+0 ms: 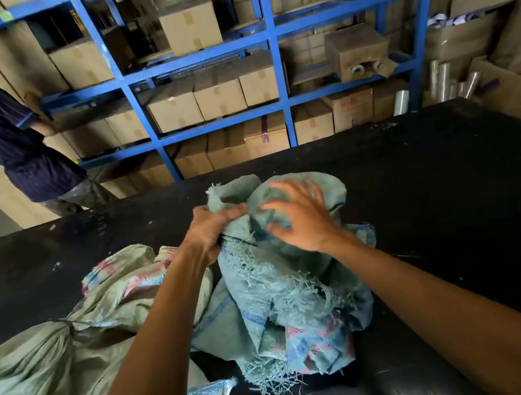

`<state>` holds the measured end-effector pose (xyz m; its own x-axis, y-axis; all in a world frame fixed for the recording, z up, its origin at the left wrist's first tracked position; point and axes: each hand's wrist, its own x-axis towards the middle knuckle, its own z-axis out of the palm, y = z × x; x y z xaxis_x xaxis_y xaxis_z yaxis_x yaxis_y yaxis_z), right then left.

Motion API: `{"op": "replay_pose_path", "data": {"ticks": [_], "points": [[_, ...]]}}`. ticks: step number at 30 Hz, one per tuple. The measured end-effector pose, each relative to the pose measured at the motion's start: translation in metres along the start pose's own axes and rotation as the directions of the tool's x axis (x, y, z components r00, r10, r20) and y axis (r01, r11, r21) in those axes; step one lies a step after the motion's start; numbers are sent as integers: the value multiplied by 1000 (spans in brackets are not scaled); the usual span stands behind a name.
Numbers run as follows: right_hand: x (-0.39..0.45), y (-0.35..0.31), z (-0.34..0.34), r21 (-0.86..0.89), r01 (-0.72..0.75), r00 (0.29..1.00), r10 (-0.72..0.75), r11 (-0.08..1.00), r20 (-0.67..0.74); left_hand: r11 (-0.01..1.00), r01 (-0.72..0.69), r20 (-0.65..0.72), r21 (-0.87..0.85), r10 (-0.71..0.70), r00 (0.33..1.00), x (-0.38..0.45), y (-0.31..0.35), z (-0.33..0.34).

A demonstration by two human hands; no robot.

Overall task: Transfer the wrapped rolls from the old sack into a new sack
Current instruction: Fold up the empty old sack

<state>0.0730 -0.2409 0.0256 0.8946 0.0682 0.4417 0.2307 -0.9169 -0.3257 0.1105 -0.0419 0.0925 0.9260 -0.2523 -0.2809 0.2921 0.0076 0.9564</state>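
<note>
Here, both hands work the frayed blue-green woven sack (288, 283) at table centre.
Left hand (210, 228) clenches its neck; right hand (301, 221) lies spread on the bulge. Keep the mouth gathered; pale tied sack (32, 370) at eight o'clock; rolls hidden.

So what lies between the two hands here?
In the head view, only bunched teal sack fabric lies between left hand and right hand; both touch it.

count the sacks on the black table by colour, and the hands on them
teal frayed sack: 1
pale grey-green sack, tied at the neck: 1
hands on the teal sack: 2, left hand gripping, right hand spread on top
total: 2 sacks, 2 hands
</note>
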Motion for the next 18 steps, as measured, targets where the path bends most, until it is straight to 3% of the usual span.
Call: {"op": "replay_pose_path", "data": {"ticks": [2,4,5,7,8,9,11,13,14,15,16,17,18], "points": [[0,-5,6,64,0,999,-2,998,35,997,-50,60,59,47,997,1,-2,7],[1,-5,4,236,-98,995,102,967,-5,977,-139,23,159,137,990,5,-2,3],[1,-5,1,292,-145,987,159,945,-22,929,-198,-3,312,209,978,8,-1,-2],[3,-5,-7,328,-202,968,239,923,-75,692,-228,-85,685,387,918,15,-2,-18],[4,-3,-11,347,-235,956,281,908,-89,580,-192,-135,791,473,871,16,-3,-27],[5,-2,-16,382,-267,945,319,885,-79,516,-153,-187,843,548,816,19,-6,-35],[9,-2,-26,460,-268,956,293,847,17,519,-79,-295,851,597,746,21,-9,-40],[11,-3,-33,480,-230,972,180,847,149,711,-45,-442,701,483,756,25,-10,-38],[11,-1,-34,474,-221,970,139,852,201,892,-41,-522,451,301,798,24,-4,-34],[12,1,-35,464,-216,969,129,859,213,998,-42,-516,56,65,854,25,2,-31],[14,6,-36,445,-222,972,161,868,170,947,15,-403,-321,-151,903,21,9,-28],[16,13,-38,432,-241,970,228,869,82,841,76,-290,-536,-268,919,19,13,-29],[18,19,-42,425,-268,952,306,865,-24,787,106,-232,-608,-304,924,16,18,-30]]}}
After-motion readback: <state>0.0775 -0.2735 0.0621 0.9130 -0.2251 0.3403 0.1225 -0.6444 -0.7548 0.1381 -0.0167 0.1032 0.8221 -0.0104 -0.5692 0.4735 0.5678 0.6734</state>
